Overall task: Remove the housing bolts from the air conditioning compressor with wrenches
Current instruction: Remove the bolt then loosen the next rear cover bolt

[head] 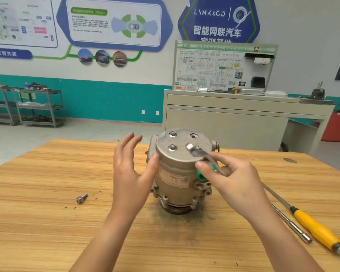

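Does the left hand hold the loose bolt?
No, the left hand is open beside the compressor, and the bolt lies alone on the table.

An automotive training workshop: car-technology posters (114, 24) cover the wall at 12 o'clock, a wiring-diagram teaching board (224, 69) stands at 1 o'clock, metal parts trolleys (39, 107) at 10 o'clock, and a compressor (175, 173) and yellow-handled screwdriver (318, 230) sit on the wooden surface (47, 193).

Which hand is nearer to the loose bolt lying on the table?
Left. The left hand is open between the loose bolt and the compressor; the right hand grips the wrench on the compressor's other side, farther away.
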The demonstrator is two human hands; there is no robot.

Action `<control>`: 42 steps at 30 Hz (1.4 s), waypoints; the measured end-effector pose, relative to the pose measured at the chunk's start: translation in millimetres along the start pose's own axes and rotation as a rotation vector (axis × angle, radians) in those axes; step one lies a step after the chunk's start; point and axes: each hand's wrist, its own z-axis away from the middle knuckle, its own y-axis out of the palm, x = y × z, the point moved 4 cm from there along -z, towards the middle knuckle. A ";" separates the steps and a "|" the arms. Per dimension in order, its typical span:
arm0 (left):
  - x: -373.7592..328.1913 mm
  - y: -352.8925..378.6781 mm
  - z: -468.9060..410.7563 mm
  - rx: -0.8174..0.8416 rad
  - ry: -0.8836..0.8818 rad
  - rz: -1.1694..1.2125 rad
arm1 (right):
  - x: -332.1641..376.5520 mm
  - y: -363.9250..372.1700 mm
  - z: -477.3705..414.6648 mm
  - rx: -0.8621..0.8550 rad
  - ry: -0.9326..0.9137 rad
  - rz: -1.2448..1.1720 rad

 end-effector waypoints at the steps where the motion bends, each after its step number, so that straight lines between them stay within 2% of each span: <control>1: 6.9 3.9 -2.6 0.053 -0.065 -0.003 | -2.5 -1.2 -0.3 -0.038 -0.010 0.066; 5: 20.5 21.0 5.2 0.252 -0.205 0.077 | -19.3 -8.6 -8.1 -0.102 0.049 0.105; 11: 22.9 30.2 8.3 0.181 -0.272 0.302 | -23.4 -22.5 -17.3 -0.009 0.152 -0.026; 14: 24.7 35.1 8.6 0.134 -0.294 0.391 | -24.0 -38.9 -17.0 -0.038 0.184 -0.031; 16: 24.7 37.8 11.7 0.086 -0.282 0.421 | -22.8 -46.9 -16.1 -0.041 0.129 0.102; 21: 23.7 44.4 17.7 0.009 -0.264 0.452 | 3.0 -47.1 -11.8 0.033 -0.126 0.626; 29: 24.4 48.1 20.4 0.025 -0.254 0.447 | 2.3 -37.6 -33.9 0.097 -0.052 0.840; 36: 14.7 53.7 22.4 0.090 -0.295 0.514 | 15.7 -33.1 -37.5 0.131 -0.103 1.053; 42: 9.7 55.3 27.0 0.038 -0.296 0.555 | 8.1 -36.7 -32.0 0.111 -0.043 1.133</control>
